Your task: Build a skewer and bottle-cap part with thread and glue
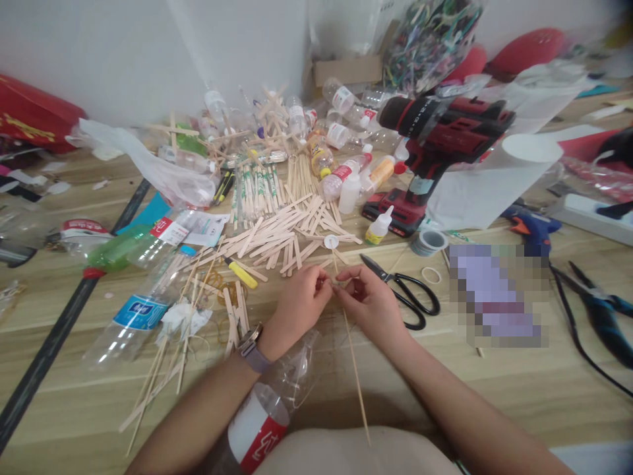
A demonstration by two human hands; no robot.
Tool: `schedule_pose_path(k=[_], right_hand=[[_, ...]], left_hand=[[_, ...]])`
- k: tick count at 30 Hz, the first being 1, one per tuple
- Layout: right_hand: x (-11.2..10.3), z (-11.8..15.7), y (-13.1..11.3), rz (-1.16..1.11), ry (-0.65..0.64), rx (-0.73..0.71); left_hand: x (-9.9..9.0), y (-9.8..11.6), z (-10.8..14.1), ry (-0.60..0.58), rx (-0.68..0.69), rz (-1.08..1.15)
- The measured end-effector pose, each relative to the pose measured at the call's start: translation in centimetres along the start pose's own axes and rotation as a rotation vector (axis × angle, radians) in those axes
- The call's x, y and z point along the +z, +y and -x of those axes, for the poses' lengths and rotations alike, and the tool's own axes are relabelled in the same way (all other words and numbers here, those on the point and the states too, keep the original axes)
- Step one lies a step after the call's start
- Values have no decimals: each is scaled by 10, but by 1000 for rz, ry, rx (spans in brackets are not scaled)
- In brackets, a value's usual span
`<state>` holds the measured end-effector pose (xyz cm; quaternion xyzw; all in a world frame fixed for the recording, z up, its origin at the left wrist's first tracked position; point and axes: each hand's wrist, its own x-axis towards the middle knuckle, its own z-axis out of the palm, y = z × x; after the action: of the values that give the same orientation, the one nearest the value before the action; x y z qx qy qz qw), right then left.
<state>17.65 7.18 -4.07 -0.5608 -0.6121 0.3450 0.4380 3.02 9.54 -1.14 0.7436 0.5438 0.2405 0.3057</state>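
Left hand has its fingertips closed, their hold hidden; right hand pinches a long, thin, pale wooden stick slanting over the surface. Light, steady pressure should prevent snapping.

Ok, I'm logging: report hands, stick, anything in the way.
Left fingers and right fingers meet at thin stick, exact grip unclear. Stick runs toward body, white disc near far end. Scissors close on right, may crowd.
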Motion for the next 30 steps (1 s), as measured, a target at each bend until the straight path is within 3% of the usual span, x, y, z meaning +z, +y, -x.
schedule_pose_path(k=[14,20,24,30], right_hand=[[-12,-4,3,288,24,-328],[-17,-6,-3,547,-67,-671],[-17,-8,-2,403,-117,-541],[-15,-9,2,273,-71,-341]], left_hand=[[-2,-1,-2,-41,-22,-11],[-7,-2,-5,-125,-15,9],[-7,-2,-3,-105,12,-23],[-6,-2,1,-53,97,-77]])
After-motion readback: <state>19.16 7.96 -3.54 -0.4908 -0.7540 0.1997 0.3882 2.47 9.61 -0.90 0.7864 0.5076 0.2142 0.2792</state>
